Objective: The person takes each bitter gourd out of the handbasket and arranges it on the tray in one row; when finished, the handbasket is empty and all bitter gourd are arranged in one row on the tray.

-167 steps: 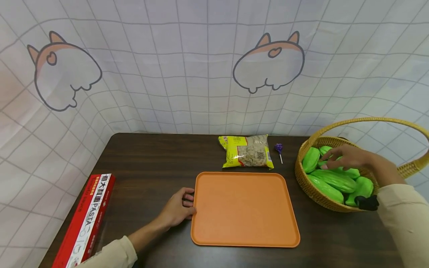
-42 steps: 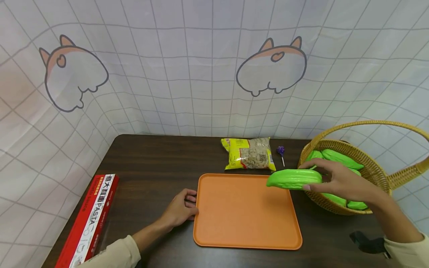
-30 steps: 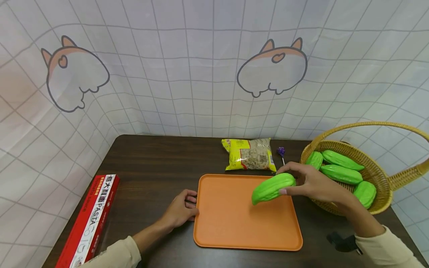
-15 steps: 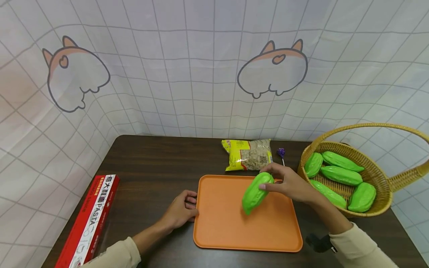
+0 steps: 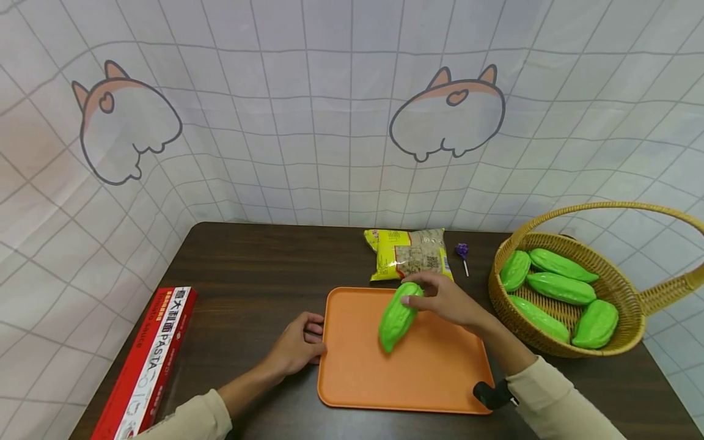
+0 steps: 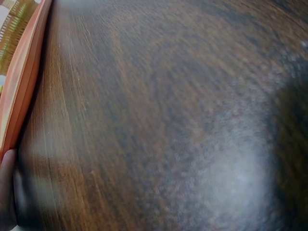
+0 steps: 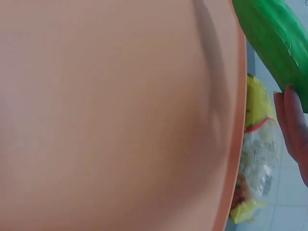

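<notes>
My right hand holds a bright green, bumpy bitter melon by its upper end, between thumb and fingers. The melon hangs tilted over the orange tray, its lower tip pointing toward me. In the right wrist view, fingertips press against the green melon, held above the tray surface. My left hand rests on the table at the tray's left edge, its fingers touching the rim. A finger lies against the tray's side in the left wrist view.
A wicker basket with a tall handle holds several more bitter melons at right. Behind the tray lie a yellow food packet and a purple lollipop. A red pasta box lies along the table's left side.
My right hand has taken a bitter melon out of the basket and carried it left over the tray, turning it from level to tilted. The left hand stays at the tray's edge.
</notes>
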A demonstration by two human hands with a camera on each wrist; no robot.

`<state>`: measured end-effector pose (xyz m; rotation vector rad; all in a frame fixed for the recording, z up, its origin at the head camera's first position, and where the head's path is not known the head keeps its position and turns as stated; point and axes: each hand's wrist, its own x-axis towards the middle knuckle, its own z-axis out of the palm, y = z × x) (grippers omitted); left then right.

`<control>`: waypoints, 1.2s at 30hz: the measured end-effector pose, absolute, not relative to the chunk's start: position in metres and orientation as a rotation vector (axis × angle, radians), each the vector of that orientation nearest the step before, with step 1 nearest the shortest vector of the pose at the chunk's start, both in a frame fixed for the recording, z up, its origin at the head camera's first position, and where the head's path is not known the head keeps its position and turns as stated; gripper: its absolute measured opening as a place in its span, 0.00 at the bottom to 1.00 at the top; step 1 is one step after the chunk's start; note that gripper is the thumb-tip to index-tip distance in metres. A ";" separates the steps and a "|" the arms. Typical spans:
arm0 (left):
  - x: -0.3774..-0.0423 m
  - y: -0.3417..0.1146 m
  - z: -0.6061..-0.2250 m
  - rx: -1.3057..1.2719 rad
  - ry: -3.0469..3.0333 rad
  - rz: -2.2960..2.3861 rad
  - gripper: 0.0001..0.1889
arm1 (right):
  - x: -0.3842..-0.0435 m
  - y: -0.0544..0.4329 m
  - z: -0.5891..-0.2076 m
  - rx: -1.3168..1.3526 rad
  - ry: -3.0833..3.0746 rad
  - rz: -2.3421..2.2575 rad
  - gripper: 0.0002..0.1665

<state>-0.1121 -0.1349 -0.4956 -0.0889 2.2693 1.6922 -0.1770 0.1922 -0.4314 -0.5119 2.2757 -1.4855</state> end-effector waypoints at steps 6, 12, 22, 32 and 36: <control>-0.113 -0.135 -0.496 -0.086 2.271 1.692 0.30 | -0.180 0.178 -0.436 -0.524 2.287 -1.459 0.30; -0.113 -0.135 -0.496 -0.085 2.267 1.691 0.31 | -0.184 0.166 -0.442 -0.468 2.214 -1.527 0.30; -0.113 -0.135 -0.497 -0.086 2.269 1.685 0.30 | -0.190 0.150 -0.449 -0.449 2.156 -1.545 0.26; -0.114 -0.134 -0.496 -0.072 2.269 1.670 0.31 | -0.195 0.133 -0.453 -0.452 2.135 -1.531 0.31; -0.114 -0.135 -0.496 -0.071 2.269 1.678 0.31 | -0.197 0.125 -0.455 -0.416 2.131 -1.517 0.32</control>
